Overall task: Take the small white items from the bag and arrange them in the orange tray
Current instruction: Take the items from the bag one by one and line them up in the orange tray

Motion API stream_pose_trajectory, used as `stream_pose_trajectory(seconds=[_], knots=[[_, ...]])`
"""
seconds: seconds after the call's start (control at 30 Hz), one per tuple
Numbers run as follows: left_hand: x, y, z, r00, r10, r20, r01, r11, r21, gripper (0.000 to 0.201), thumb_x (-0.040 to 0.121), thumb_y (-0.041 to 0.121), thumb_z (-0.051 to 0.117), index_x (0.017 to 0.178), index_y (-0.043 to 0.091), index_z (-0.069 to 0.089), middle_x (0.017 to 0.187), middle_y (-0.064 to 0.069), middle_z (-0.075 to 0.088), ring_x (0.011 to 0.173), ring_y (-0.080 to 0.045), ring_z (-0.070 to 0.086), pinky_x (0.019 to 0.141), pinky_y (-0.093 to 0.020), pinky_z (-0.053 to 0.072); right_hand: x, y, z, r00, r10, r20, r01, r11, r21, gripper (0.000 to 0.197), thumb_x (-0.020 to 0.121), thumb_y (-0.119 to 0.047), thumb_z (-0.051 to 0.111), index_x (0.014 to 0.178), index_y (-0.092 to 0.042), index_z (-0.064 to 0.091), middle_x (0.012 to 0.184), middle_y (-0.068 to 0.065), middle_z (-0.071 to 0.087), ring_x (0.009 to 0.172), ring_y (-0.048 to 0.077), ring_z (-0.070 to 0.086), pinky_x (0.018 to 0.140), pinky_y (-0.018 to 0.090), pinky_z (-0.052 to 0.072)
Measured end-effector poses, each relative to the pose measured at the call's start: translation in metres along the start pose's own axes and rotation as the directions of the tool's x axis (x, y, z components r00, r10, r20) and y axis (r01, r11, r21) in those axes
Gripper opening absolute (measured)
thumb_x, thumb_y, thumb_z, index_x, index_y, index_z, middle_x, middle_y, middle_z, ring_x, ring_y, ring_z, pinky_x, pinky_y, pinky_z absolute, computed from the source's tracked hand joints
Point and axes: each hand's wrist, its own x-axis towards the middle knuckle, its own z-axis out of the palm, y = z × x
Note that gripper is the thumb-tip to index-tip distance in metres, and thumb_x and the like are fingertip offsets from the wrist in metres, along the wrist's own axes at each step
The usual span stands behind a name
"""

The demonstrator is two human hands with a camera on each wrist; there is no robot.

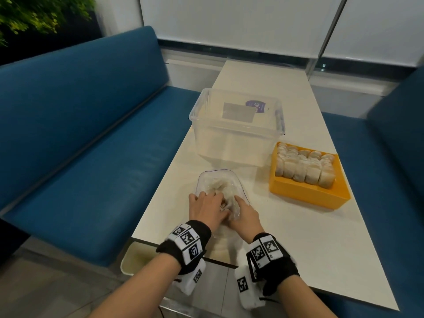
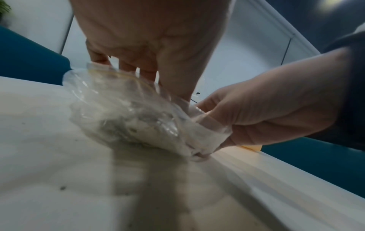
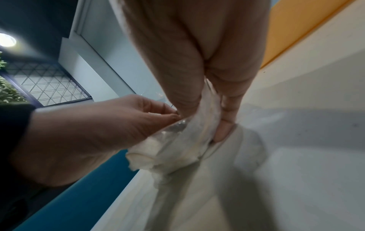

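Pinching the bag's mouth open with both hands

The right hand (image 1: pixel 244 216) pinched one lip of the clear bag (image 1: pixel 218 187), and the left hand (image 1: pixel 206 208) curled its fingers (image 2: pixel 146 71) on the other, near the table's (image 1: pixel 309 249) near-left edge. The film looked slippery and limp, the white items (image 3: pixel 150 154) inside soft and light, probably best lifted gently; the orange tray (image 1: pixel 307 189) sat by the right edge.

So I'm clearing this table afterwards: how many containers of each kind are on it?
Clear plastic bag: 1
Orange tray: 1
Clear plastic storage box: 1
Total: 3
The small white items in the tray and bag are packed too closely to count.
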Motion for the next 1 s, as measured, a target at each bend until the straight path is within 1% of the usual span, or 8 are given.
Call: stream_pose_trajectory(seconds=[0.17, 0.27, 0.37, 0.47, 0.67, 0.77, 0.9, 1.0], knots=[[-0.003, -0.008, -0.005, 0.993, -0.036, -0.115, 0.012, 0.98, -0.2, 0.011, 0.094, 0.04, 0.054, 0.097, 0.032, 0.06, 0.099, 0.011, 0.065, 0.099, -0.015, 0.052, 0.088, -0.033, 0.027, -0.007, -0.003, -0.01, 0.999, -0.023, 0.026, 0.022, 0.999, 0.03, 0.067, 0.089, -0.028, 0.06, 0.145, -0.01, 0.027, 0.142, 0.011, 0.045, 0.13, 0.028, 0.042, 0.105, 0.031, 0.033], [-0.001, -0.009, -0.009, 0.997, -0.031, -0.065, 0.02, 0.987, -0.161, 0.018, 0.094, 0.047, 0.052, 0.096, 0.031, 0.06, 0.097, 0.011, 0.066, 0.098, -0.016, 0.051, 0.086, -0.035, 0.027, -0.01, -0.001, -0.013, 0.999, -0.016, 0.048, 0.014, 0.998, 0.054, 0.073, 0.088, -0.034, 0.061, 0.147, -0.014, 0.024, 0.145, 0.01, 0.042, 0.133, 0.026, 0.04, 0.107, 0.032, 0.034], [0.0, -0.004, -0.008, 0.999, -0.027, 0.03, 0.029, 0.996, -0.088, 0.027, 0.087, 0.053, 0.051, 0.098, 0.03, 0.061, 0.093, 0.009, 0.067, 0.098, -0.018, 0.05, 0.083, -0.037, 0.026, -0.014, -0.002, -0.014, 0.999, -0.018, 0.043, 0.014, 0.997, 0.079, 0.069, 0.086, -0.025, 0.064, 0.145, -0.014, 0.03, 0.141, 0.01, 0.047, 0.129, 0.026, 0.044, 0.1, 0.027, 0.036], [-0.001, 0.004, -0.005, 0.999, 0.014, 0.039, -0.012, 0.998, -0.06, 0.019, 0.089, 0.041, 0.051, 0.099, 0.031, 0.063, 0.096, 0.009, 0.067, 0.1, -0.017, 0.051, 0.087, -0.038, 0.025, -0.017, -0.001, -0.013, 1.0, 0.001, 0.029, -0.004, 0.997, 0.072, 0.069, 0.086, -0.019, 0.062, 0.146, -0.015, 0.028, 0.143, 0.012, 0.045, 0.131, 0.026, 0.043, 0.103, 0.029, 0.035], [0.0, -0.001, -0.012, 0.998, -0.018, -0.059, 0.003, 0.968, -0.252, 0.003, 0.087, 0.034, 0.062, 0.087, 0.031, 0.061, 0.084, 0.01, 0.066, 0.095, -0.012, 0.053, 0.079, -0.032, 0.019, -0.021, 0.001, -0.016, 1.0, 0.004, 0.018, -0.006, 0.997, 0.073, 0.065, 0.087, -0.02, 0.06, 0.145, -0.013, 0.03, 0.143, 0.009, 0.045, 0.13, 0.026, 0.043, 0.103, 0.029, 0.034], [0.0, -0.005, -0.022, 0.997, -0.029, -0.072, 0.003, 0.941, -0.339, 0.006, 0.088, 0.035, 0.062, 0.086, 0.03, 0.061, 0.083, 0.011, 0.065, 0.091, -0.01, 0.057, 0.085, -0.032, 0.022, -0.021, 0.003, -0.015, 1.0, 0.014, 0.018, -0.015, 0.998, 0.062, 0.07, 0.086, -0.022, 0.062, 0.146, -0.015, 0.027, 0.145, 0.01, 0.042, 0.133, 0.025, 0.04, 0.105, 0.029, 0.033], [0.002, -0.015, -0.039, 0.996, -0.044, -0.075, -0.019, 0.733, -0.68, 0.012, 0.082, 0.028, 0.073, 0.078, 0.026, 0.062, 0.08, 0.011, 0.066, 0.081, -0.007, 0.061, 0.083, -0.023, 0.037, -0.025, 0.002, -0.021, 0.999, 0.002, 0.034, -0.005, 0.996, 0.085, 0.071, 0.084, -0.035, 0.064, 0.145, -0.024, 0.029, 0.139, 0.013, 0.038, 0.128, 0.028, 0.041, 0.103, 0.03, 0.036], [0.004, -0.023, -0.054, 0.994, -0.081, -0.067, -0.016, 0.51, -0.86, 0.01, 0.082, 0.015, 0.075, 0.081, 0.012, 0.065, 0.08, 0.002, 0.061, 0.075, -0.012, 0.055, 0.071, -0.015, 0.046, -0.028, -0.005, -0.038, 0.99, -0.076, -0.122, 0.087, 0.992, 0.087, 0.059, 0.085, -0.039, 0.064, 0.138, -0.032, 0.04, 0.133, 0.009, 0.032, 0.127, 0.028, 0.038, 0.107, 0.038, 0.035]])
